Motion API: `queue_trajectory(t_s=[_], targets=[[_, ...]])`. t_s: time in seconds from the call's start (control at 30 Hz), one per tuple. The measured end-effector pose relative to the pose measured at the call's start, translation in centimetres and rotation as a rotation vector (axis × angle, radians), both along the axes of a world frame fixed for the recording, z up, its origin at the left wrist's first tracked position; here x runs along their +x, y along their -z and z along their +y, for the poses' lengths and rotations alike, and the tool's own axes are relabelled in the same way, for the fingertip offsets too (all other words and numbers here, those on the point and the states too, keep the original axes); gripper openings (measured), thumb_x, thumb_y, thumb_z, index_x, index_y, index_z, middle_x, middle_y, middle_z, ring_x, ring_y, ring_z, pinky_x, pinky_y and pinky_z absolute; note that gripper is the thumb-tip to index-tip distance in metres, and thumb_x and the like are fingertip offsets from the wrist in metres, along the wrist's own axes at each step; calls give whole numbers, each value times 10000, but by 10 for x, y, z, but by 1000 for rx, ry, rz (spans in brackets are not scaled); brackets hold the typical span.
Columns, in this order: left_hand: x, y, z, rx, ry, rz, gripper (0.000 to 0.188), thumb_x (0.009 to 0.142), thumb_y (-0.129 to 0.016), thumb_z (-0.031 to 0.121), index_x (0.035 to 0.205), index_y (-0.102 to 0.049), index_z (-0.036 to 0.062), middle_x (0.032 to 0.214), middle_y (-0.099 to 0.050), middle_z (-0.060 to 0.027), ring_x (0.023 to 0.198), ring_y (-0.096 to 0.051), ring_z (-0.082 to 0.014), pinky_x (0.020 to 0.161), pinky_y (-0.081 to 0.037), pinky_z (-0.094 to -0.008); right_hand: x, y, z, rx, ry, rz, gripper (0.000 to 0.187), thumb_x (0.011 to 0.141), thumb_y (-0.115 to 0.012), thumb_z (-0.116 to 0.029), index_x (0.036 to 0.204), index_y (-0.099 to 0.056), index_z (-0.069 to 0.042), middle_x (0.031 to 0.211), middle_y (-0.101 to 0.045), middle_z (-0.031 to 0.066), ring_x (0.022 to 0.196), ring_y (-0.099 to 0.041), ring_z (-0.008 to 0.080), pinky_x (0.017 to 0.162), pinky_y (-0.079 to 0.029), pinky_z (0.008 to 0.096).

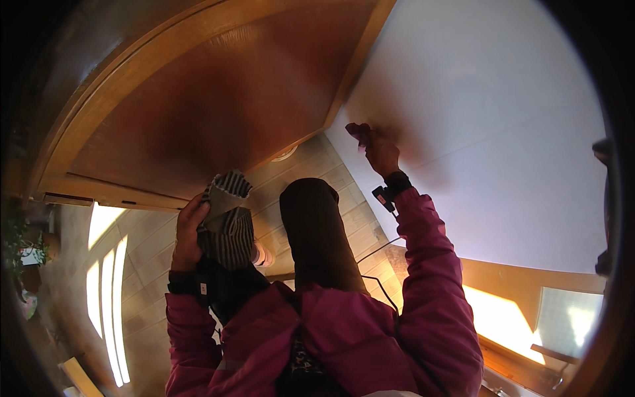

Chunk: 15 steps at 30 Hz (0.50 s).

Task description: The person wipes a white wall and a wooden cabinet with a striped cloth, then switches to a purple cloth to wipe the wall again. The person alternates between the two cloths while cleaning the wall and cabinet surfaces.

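Note:
My left hand (190, 231) is closed on a grey cloth with dark stripes (228, 228). The cloth hangs in folds beside my left leg, in front of a brown wooden panel (218, 92) with a lighter wood frame. My right hand (382, 157) reaches forward to a smooth white upright surface (503, 132). Its fingers are closed around a small crumpled maroon cloth (359, 134), close to where the white surface meets the wood frame. Whether the maroon cloth touches the surface I cannot tell for sure. Dark bands circle both wrists, and a small black device (383, 197) with a cable sits by the right one.
My dark-trousered knee (317, 225) rises between my arms above the tiled floor (152, 264). A black cable (380, 281) runs beside my right forearm. Bright sunlight patches lie on the floor at left. Green plants (20, 245) stand at the far left, and wooden furniture (516, 351) is at lower right.

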<state>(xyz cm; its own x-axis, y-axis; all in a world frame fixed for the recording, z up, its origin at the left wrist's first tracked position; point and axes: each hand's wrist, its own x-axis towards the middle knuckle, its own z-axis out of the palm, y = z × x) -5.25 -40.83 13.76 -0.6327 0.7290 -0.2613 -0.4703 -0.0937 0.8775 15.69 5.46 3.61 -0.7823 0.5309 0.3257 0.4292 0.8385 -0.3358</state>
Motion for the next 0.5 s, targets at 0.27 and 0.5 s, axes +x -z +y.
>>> queue_trajectory(t_s=[0.27,0.5], targets=[[3,-1,0,44,5,38,367,1023,-528,142,1337,-559,-44,1213,-668,-102,1101,-652,-189,967,-512,-316,29,-77,-22,-1510,-150,768,305,1006,-494,-183,1173,-657,13,1011,-708,103,950,-677,177,832,-530,304],[-1,22,-4,-1,-59,371,408,1001,-586,148,1355,-552,-53,1340,-592,-151,1250,-570,-222,1069,-444,-336,21,-113,-53,-1283,0,414,300,909,-616,-100,1193,-619,-3,982,-694,99,800,-687,200,616,-543,322]])
